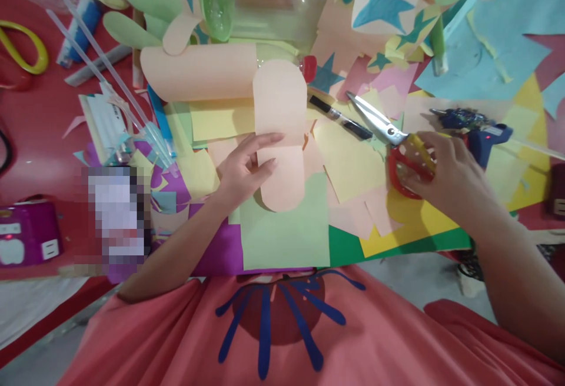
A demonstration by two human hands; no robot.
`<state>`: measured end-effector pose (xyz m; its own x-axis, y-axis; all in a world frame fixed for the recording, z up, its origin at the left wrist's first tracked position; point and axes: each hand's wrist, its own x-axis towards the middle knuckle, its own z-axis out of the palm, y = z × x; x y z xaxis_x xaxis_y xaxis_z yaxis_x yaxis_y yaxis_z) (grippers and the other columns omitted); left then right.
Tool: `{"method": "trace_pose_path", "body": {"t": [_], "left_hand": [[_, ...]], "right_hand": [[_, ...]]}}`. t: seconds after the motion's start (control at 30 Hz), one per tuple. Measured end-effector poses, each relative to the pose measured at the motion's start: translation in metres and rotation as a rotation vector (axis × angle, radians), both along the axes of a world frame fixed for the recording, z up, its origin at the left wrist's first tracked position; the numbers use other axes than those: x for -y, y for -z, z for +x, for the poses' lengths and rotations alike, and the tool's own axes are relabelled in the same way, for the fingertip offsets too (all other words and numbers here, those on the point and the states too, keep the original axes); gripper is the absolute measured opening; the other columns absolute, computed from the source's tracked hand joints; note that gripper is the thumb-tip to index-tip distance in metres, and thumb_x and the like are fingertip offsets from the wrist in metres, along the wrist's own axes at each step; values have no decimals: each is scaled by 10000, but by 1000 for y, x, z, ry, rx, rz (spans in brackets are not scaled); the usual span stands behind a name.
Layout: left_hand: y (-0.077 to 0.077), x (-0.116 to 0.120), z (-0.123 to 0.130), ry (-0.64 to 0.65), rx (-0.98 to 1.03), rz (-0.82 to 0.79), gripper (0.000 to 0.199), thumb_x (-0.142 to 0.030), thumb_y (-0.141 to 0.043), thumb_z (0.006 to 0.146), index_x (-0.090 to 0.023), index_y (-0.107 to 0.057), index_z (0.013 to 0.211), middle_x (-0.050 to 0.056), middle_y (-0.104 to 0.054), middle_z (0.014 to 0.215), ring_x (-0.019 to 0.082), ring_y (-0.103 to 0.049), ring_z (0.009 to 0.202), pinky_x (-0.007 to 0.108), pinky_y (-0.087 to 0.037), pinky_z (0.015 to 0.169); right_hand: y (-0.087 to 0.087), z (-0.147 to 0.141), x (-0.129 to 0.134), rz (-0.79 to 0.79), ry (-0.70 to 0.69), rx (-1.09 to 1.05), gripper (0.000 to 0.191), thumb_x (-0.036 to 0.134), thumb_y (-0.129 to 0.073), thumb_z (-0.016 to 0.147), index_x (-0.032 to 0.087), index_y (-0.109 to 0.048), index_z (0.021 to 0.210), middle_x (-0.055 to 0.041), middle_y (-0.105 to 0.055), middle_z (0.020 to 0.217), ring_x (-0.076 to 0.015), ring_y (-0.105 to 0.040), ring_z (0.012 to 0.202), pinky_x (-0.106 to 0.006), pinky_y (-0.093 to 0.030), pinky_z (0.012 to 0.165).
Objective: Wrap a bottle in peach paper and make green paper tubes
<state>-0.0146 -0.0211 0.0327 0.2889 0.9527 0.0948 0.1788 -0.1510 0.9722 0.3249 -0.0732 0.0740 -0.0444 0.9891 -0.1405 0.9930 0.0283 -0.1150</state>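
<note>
A peach paper strip with rounded ends [281, 103] has a crease across its middle. My left hand [247, 168] holds it by its left edge, thumb and fingers at the crease. Beneath its lower end lies a light green sheet [286, 239]. On the right, my right hand [454, 168] grips the red and yellow handles of the scissors [379, 121], whose blades are together and point up and left. A black marker [339, 116] lies left of the blades. Behind the strip lies a bottle wrapped in peach paper [203, 73], its red cap [309, 69] facing right.
A blue glue gun [489, 139] lies just beyond my right hand. Clear glue sticks [110, 80], a phone [117, 212] and a purple power strip [29, 233] are at the left. Yellow-handled scissors [39, 56] lie far left. Star-decorated paper pieces [384, 6] crowd the back.
</note>
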Motion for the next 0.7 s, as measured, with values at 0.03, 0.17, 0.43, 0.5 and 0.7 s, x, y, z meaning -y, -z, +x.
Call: {"method": "trace_pose_path", "body": {"t": [0.03, 0.17, 0.43, 0.5, 0.7], "left_hand": [[0, 0, 0, -9, -5, 2, 321, -215, -616, 811, -230, -661, 1128, 56, -676, 1150, 171, -652, 979, 227, -513, 650], [1, 1, 0, -24, -20, -26, 333, -192, -606, 806, -254, -665, 1128, 40, -678, 1151, 118, -629, 753, 220, -456, 543], [1, 1, 0, 16, 15, -42, 297, -279, -621, 837, -244, -639, 1131, 60, -665, 1189, 193, -657, 1018, 258, -555, 682], [0, 1, 0, 31, 31, -40, 305, -303, -624, 842, -239, -632, 1140, 70, -661, 1197, 210, -644, 1086, 268, -575, 723], [1, 4, -2, 49, 74, 1, 345, -306, -635, 842, -243, -621, 1181, 75, -643, 1237, 221, -611, 1171, 269, -586, 796]], "right_hand": [[0, -3, -3, -7, -6, -3, 639, 352, -492, 840, 308, -274, 1439, -193, -549, 1260, -420, -546, 1178, -562, -507, 862], [2, -9, -12, -33, 5, 17, 674, 244, -535, 756, 361, -351, 1394, -162, -530, 1284, -447, -586, 1110, -551, -528, 768], [-4, -1, -21, -29, 63, -11, 361, 331, -473, 825, 302, -547, 1177, -151, -627, 1186, -374, -635, 1029, -492, -520, 785], [-13, 3, -22, 25, 8, -62, 322, 348, -450, 851, 308, -553, 1153, -137, -652, 1162, -321, -648, 1018, -444, -522, 809], [-31, 1, -22, 39, -204, -104, 498, 685, -377, 851, 257, -560, 1029, -130, -679, 907, -252, -666, 782, -364, -506, 639]]}}
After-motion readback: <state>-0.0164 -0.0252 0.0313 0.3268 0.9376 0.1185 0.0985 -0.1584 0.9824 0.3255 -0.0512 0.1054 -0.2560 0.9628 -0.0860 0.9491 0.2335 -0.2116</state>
